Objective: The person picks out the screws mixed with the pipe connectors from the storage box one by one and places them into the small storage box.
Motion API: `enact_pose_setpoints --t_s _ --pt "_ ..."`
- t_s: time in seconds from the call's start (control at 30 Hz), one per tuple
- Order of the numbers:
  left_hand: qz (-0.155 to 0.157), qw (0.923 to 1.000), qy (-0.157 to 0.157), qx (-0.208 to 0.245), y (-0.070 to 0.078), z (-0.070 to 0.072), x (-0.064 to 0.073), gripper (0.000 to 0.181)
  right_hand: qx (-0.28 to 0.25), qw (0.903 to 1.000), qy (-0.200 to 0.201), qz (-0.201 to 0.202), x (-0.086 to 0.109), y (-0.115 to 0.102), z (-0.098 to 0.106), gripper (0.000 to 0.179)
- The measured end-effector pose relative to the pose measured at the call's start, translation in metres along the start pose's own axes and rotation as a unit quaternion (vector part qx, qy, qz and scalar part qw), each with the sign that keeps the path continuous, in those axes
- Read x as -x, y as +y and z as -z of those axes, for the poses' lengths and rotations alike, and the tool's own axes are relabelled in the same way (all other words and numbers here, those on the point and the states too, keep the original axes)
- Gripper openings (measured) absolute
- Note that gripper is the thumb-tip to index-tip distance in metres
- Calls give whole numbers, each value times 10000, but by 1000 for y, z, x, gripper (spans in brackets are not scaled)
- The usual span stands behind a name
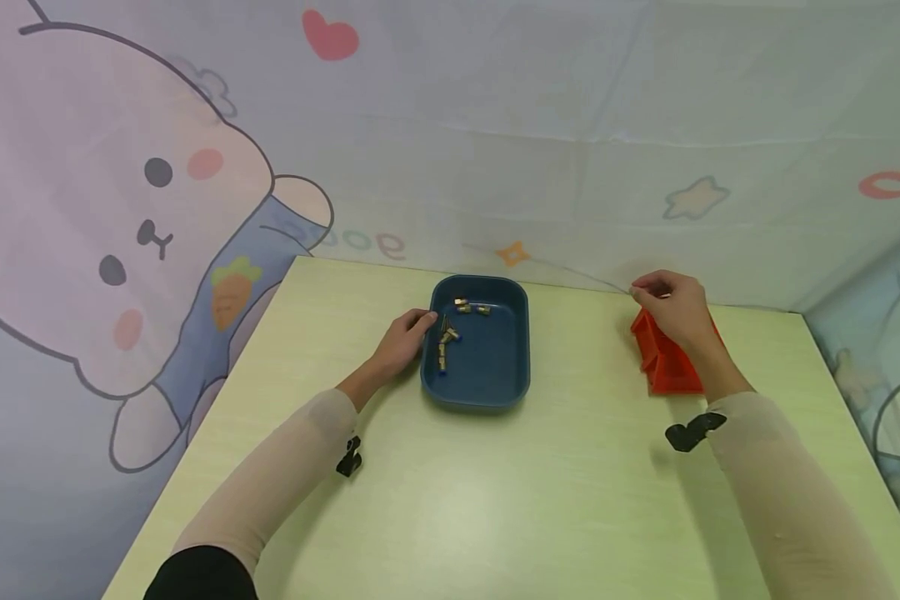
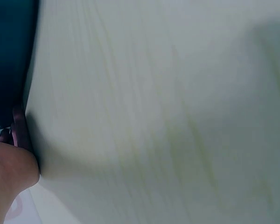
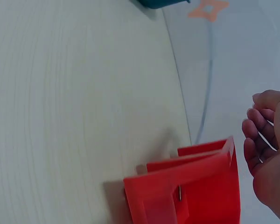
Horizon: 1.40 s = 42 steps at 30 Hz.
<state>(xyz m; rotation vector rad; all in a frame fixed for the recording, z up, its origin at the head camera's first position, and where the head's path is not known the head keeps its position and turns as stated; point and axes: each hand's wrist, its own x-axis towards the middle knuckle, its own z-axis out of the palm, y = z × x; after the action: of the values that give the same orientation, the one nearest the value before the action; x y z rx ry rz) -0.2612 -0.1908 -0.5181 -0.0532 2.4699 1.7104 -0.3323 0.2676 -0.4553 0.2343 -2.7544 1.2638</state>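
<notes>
A dark blue tray (image 1: pixel 487 367) stands on the table with several small brass fittings (image 1: pixel 450 336) lying at its left side and far end. My left hand (image 1: pixel 403 342) holds the tray by its left edge, a fingertip over the rim; in the left wrist view its fingers (image 2: pixel 19 130) lie along the outer wall. To the right, my right hand (image 1: pixel 675 310) hovers over the far part of a red compartmented bin (image 1: pixel 671 367). In the right wrist view its fingers (image 3: pixel 256 133) are loosely curled beside the thumb, and nothing shows between them.
Both objects stand on a pale wooden table (image 1: pixel 450 492). A printed cloth (image 1: pixel 495 125) hangs along the table's far edge, behind the tray and the bin. A dark cable loop (image 1: pixel 879 417) shows beyond the right edge.
</notes>
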Motion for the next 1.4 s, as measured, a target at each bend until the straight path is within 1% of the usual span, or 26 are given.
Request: enact_pose_setpoints --t_s 0.2,0.3,0.5,0.87,1.13,1.4 --pt "-11 10000 27 -2 -2 0 -2 52 -212 9997 -100 105 -2 -13 -12 25" --pt "-15 10000 40 11 -1 0 -2 53 -249 9994 -189 164 -3 -17 -18 27" --pt "10 10000 28 9 -1 1 1 58 -460 9982 -215 304 -8 -25 -31 25" --pt "6 10000 18 3 1 1 1 57 -640 9965 -207 501 -14 -43 -55 19" --pt "44 10000 20 -25 0 1 0 56 -605 9953 -384 650 -13 -51 -68 19" --pt "53 10000 39 -9 1 2 0 57 -829 9921 -485 809 -15 -63 -84 18"
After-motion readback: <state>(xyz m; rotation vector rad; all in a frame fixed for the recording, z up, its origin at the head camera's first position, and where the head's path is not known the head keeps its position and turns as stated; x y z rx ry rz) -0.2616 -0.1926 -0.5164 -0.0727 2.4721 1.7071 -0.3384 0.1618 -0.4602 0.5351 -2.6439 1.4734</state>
